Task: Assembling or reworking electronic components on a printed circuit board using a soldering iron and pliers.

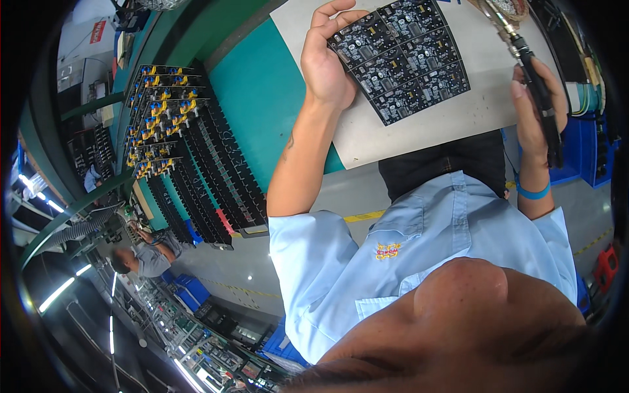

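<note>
My left hand (329,65) grips the left edge of a dark panel of several joined circuit boards (406,62), with the thumb hidden behind or under it. The panel is over a pale grey work mat (367,141); whether it rests flat or is raised, I cannot tell. In my right hand (540,108) is a soldering iron (534,78), with a black handle and a metal shaft that points up toward the far edge. Beside its metal end, at the top right, is a round holder (513,8) with a tangled filling.
Left of the mat lies a green bench surface (246,98). Black slotted racks (219,150) stand there, with stacked boards bearing yellow and blue parts (160,111). Blue bins (580,150) are at the right. Another person (147,259) works farther left.
</note>
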`<state>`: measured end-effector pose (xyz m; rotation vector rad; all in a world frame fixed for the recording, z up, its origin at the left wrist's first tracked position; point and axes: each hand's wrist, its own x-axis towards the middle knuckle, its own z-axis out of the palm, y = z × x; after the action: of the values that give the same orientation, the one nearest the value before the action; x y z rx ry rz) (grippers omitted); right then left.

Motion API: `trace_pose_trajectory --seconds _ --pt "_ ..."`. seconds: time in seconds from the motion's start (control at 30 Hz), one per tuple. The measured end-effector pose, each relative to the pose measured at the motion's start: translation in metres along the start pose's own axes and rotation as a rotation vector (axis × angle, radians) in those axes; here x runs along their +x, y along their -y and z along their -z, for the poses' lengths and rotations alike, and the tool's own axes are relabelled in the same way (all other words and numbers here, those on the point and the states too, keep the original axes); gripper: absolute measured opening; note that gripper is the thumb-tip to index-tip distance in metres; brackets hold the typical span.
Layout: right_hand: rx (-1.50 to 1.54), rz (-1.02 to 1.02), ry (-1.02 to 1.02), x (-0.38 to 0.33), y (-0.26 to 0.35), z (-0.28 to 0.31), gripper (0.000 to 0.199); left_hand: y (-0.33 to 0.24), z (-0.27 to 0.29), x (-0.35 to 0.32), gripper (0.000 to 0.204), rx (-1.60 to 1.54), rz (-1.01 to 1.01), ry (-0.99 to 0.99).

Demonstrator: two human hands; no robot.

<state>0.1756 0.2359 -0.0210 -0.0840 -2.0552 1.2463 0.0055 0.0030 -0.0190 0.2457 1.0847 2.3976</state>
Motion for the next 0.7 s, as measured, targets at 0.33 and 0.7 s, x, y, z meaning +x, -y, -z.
trace_pose_trajectory --seconds 0.33,0.7 --pt "0.09 -0.012 0.031 -0.007 -0.012 -0.012 0.044 -0.001 -0.002 0.001 0.037 0.021 0.022 -0.092" --pt "0.11 -0.038 0.063 -0.008 -0.015 -0.009 0.044 0.0 0.001 0.002 0.039 0.03 0.016 -0.098"
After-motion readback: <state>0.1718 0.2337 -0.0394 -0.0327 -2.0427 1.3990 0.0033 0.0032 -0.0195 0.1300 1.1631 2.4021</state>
